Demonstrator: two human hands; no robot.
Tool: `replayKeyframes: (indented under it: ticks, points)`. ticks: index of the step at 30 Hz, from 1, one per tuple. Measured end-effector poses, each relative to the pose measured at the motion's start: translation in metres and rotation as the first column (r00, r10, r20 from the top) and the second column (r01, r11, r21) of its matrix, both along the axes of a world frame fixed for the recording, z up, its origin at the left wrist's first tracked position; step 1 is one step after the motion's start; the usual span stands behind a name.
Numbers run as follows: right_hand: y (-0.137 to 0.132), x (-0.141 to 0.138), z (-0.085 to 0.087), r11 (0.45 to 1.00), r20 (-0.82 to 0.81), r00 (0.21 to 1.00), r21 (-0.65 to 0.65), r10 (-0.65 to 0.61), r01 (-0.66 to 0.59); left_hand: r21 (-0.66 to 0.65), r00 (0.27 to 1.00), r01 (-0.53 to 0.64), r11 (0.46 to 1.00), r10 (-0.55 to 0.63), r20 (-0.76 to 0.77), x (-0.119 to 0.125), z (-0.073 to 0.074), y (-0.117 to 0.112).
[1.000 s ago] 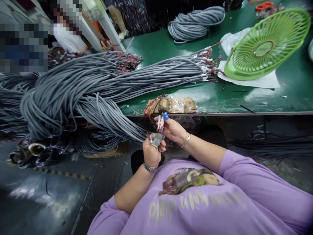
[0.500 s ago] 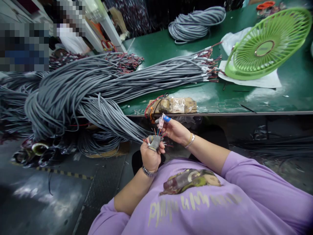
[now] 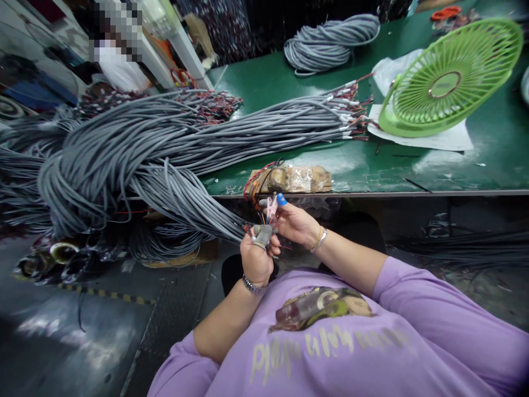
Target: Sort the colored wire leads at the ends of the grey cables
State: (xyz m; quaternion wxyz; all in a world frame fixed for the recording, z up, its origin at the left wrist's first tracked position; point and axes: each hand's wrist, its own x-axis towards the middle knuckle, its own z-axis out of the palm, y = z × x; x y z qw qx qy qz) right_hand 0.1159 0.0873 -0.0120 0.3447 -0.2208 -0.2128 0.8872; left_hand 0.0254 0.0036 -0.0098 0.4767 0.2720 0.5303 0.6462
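Observation:
My left hand (image 3: 257, 258), its thumb covered in grey, is closed round the end of a grey cable, with thin coloured wires (image 3: 268, 220) fanning out above it. Close by on the right, my right hand (image 3: 298, 223) has a blue finger cover on one digit. Its fingertips pinch a small pinkish-white piece (image 3: 271, 208) at the tips of those wires; what kind of piece it is cannot be made out. From my left hand, a bundle of grey cables (image 3: 194, 201) runs up and left onto the table.
The green table (image 3: 372, 176) carries more grey cables (image 3: 264, 129) with stripped ends, a cable coil (image 3: 330, 41) and a green fan (image 3: 446, 82) on paper. At its front edge lies a wooden block (image 3: 318, 177) with a small motor-like part (image 3: 276, 179). Another person (image 3: 119, 63) is at the far left.
The pinkish-white piece has tilted slightly and sits a little lower against the wires. Both hands stay nearly in place, and the view has shifted slightly.

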Motion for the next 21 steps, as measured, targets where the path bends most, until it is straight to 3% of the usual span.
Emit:
replayKeyframes:
  ticks: [3, 13, 21]
  points:
    - [-0.001, 0.001, 0.004, 0.999, -0.015, 0.999, 0.039, 0.035, -0.035, -0.004, 1.0, 0.019, 1.0, -0.019, -0.005, 0.001, 0.001, 0.001]
    - [0.0, -0.002, 0.002, 0.998, -0.007, 0.999, 0.053, -0.032, 0.032, -0.053, 0.999, 0.047, 0.997, -0.047, 0.003, 0.0, 0.001, 0.001]
    - [0.001, -0.003, -0.007, 0.994, -0.116, 0.993, -0.109, -0.032, 0.019, 0.021, 1.0, -0.002, 1.0, 0.003, -0.018, 0.001, -0.001, -0.005]
